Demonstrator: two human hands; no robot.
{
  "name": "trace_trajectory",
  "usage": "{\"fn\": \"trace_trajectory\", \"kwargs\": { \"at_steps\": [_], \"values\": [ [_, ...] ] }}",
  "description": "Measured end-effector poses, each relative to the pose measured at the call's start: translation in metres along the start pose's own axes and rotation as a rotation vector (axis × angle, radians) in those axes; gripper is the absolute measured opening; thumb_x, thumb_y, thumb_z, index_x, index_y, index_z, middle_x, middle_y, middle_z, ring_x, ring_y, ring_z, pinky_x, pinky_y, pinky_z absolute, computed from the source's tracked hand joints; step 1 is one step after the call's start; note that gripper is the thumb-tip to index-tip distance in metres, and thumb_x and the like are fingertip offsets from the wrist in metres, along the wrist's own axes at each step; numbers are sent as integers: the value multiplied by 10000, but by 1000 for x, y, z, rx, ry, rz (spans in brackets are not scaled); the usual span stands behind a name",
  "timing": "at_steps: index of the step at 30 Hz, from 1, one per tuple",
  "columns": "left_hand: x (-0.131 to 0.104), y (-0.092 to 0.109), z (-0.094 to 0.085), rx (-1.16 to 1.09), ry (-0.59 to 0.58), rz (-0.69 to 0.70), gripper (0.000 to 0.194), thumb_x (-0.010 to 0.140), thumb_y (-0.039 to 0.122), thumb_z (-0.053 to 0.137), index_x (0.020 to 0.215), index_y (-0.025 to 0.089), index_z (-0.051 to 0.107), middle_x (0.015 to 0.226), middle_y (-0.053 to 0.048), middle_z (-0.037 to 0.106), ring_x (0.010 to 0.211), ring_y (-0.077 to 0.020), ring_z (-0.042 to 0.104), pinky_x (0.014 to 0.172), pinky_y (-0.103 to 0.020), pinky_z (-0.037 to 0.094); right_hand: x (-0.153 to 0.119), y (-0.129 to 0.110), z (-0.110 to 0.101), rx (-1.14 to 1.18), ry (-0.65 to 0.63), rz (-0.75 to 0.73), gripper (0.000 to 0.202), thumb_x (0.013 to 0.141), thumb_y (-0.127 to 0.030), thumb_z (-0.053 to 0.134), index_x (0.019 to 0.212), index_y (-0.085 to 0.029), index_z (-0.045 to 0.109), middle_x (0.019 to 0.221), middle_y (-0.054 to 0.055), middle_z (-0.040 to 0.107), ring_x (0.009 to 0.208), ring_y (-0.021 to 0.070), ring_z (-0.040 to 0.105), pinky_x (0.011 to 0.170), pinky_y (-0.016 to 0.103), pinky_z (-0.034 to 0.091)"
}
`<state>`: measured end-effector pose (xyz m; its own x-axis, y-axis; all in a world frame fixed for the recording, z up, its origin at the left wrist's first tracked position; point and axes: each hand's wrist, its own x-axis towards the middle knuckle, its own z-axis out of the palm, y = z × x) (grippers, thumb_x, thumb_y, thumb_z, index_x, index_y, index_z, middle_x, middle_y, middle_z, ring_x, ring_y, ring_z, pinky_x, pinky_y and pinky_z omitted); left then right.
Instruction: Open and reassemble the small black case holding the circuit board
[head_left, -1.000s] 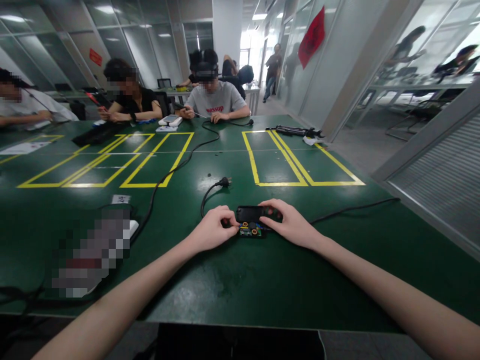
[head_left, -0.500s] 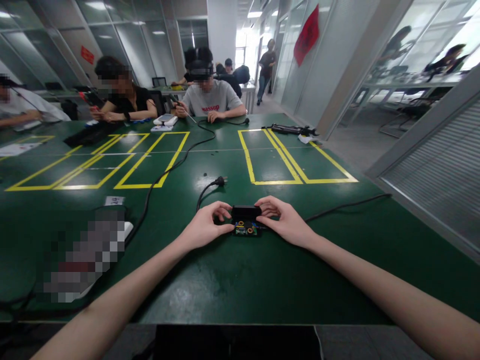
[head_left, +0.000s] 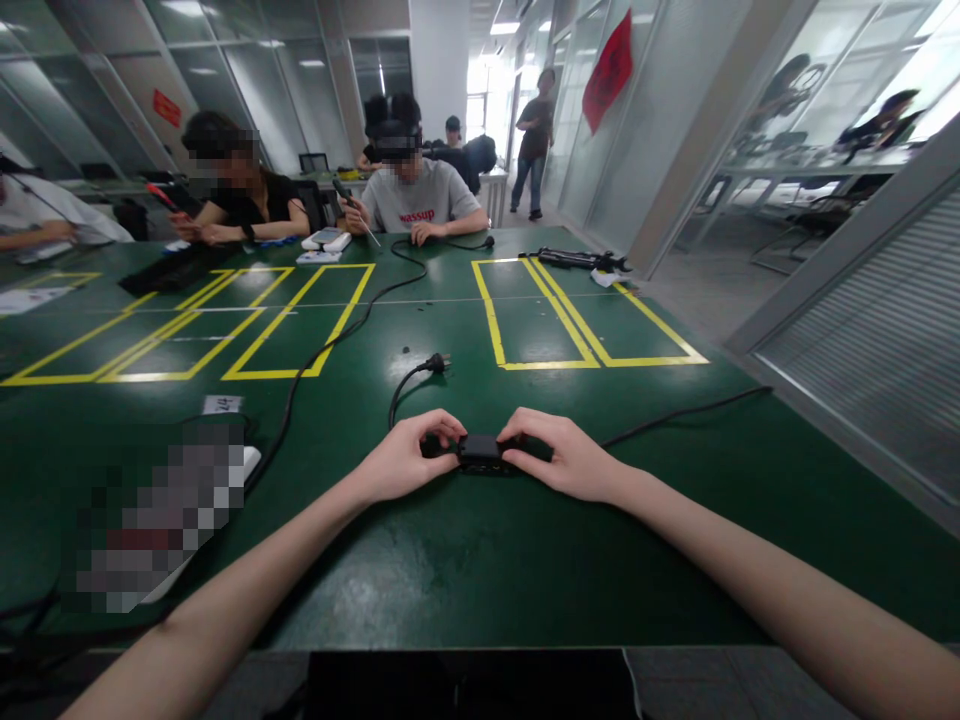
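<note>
Tabletop [head_left: 465, 570], green, beneath left hand [head_left: 405, 460] and right hand [head_left: 564, 458], grip tight on black case [head_left: 480, 449], glass walls [head_left: 262, 95] beyond.

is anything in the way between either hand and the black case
Nothing visible is: the left hand has its fingertips at the left end of the black case, and the right hand has its own at the right end. The plug lies farther off, not between them.

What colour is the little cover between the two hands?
The cover is black; the head view shows it best.
</note>
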<state>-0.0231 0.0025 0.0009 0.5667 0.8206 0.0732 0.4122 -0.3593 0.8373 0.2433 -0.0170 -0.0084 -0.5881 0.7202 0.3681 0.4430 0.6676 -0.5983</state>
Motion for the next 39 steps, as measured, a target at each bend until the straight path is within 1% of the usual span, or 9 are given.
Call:
{"fn": "trace_trajectory", "kwargs": {
  "at_steps": [4,8,10,15,19,24,29,32,39],
  "values": [
    [-3,1,-3,104,-36,44,275,767,197,708,1040,196,671,985,-28,714,926,-199,657,845,-321,507,-2,0,0,-78,-51,-36,123,955,-288,671,1020,-188,645,1013,85,686,888,206,663,776,326,530],
    [-4,-4,3,243,-1,156,377,747,262,802,1087,207,648,992,-28,694,915,-211,644,846,-336,505,-2,0,1,-156,-89,-50,291,827,-245,806,1030,-182,607,1058,89,664,912,218,651,756,315,513],
    [-4,-7,6,300,0,221,365,775,253,789,1105,209,641,996,-31,696,910,-209,641,831,-330,505,-2,1,3,-187,-93,-59,310,813,-222,809,1028,-183,589,1074,93,661,930,221,649,764,315,509],
    [0,-11,7,361,-28,355,210,855,261,722,1025,189,623,1026,-62,706,938,-221,650,824,-334,511,0,6,7,-234,-77,-118,270,843,-251,771,993,-201,553,1056,87,661,930,219,642,776,319,502],
    [3,-12,5,374,-42,404,151,891,288,691,968,190,607,1016,-74,710,939,-228,652,821,-340,512,2,8,8,-260,-78,-122,276,858,-293,760,979,-209,527,1034,88,661,903,219,635,754,319,494],
    [3,-13,6,427,-15,405,187,912,325,657,1028,187,604,1019,-83,708,929,-235,654,813,-348,518,6,7,10,-326,-87,-123,277,869,-336,738,934,-215,497,958,77,651,832,212,606,713,311,464],
    [4,-11,10,478,12,370,226,863,307,660,1045,188,599,964,-60,689,847,-215,640,740,-321,509,11,5,18,-424,-83,-106,217,832,-284,684,911,-213,494,881,66,628,779,211,577,673,304,427],
    [6,-11,12,524,7,383,242,875,329,678,1055,185,606,959,-58,687,855,-218,642,756,-325,513,13,4,21,-469,-128,-69,188,826,-254,658,923,-207,504,864,61,622,767,212,569,665,304,414],
    [10,-16,13,630,-29,502,348,1018,362,556,1301,168,615,1049,-96,698,941,-233,650,816,-346,526,13,2,17,-513,-230,-51,154,991,-323,583,1011,-177,541,902,80,643,791,223,609,691,317,427]
  ]
}}
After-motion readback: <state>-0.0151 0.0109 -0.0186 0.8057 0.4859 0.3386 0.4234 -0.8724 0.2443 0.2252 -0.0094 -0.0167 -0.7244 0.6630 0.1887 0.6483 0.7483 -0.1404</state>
